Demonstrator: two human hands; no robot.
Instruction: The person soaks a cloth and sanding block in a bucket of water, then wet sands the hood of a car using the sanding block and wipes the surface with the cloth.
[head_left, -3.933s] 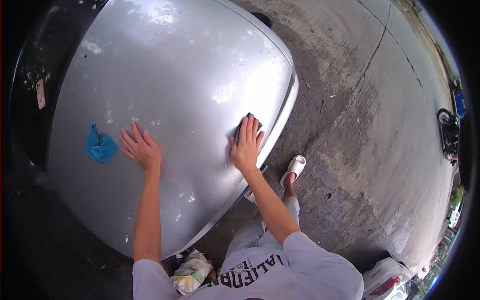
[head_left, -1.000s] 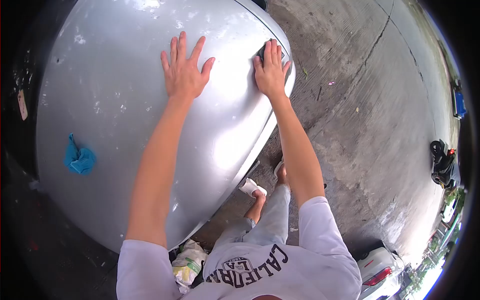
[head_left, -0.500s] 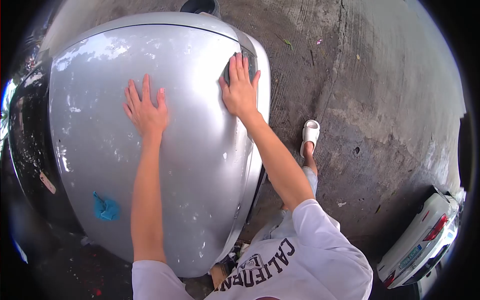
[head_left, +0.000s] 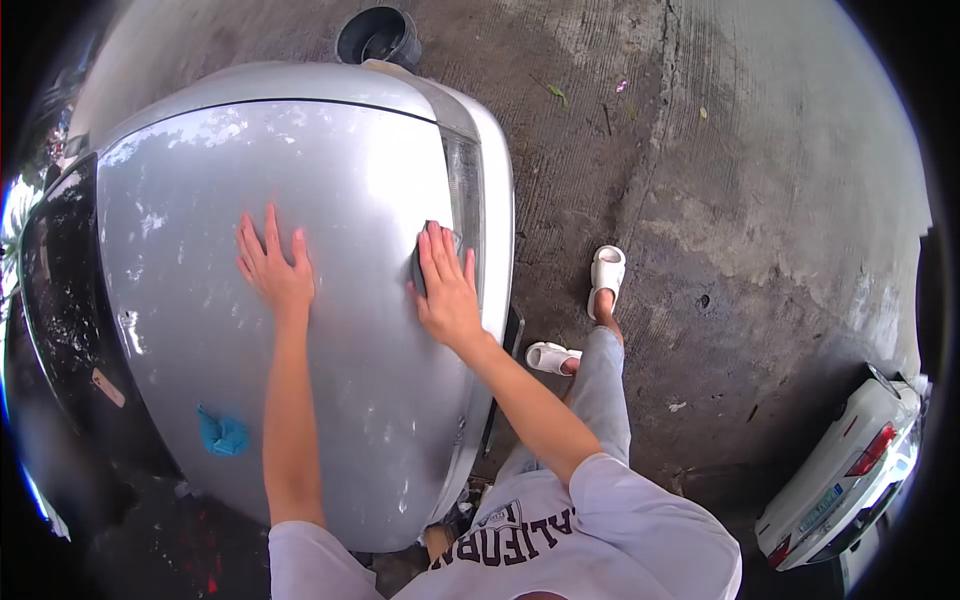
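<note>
A silver car hood (head_left: 370, 380) lies under both of my hands. My left hand (head_left: 277, 268) rests flat on its middle, fingers spread and holding nothing. Near the front edge, beside the headlight (head_left: 463, 180), my right hand (head_left: 450, 295) holds a dark pad (head_left: 417, 268) against the paint. Most of the pad is hidden under my fingers. A crumpled blue cloth (head_left: 222, 432) lies on the hood to the left of my left forearm.
A phone (head_left: 108, 388) lies by the dark windshield (head_left: 70, 290). Past the car's far side stands a dark bucket (head_left: 380, 38). My feet in white slides (head_left: 607, 268) are on rough concrete (head_left: 720, 230). A white car (head_left: 840, 480) is parked at the lower right.
My right hand has slid the dark pad along the hood's front edge toward me. My left hand stays flat on the hood. The view has shifted, showing more of the bucket and my second foot.
</note>
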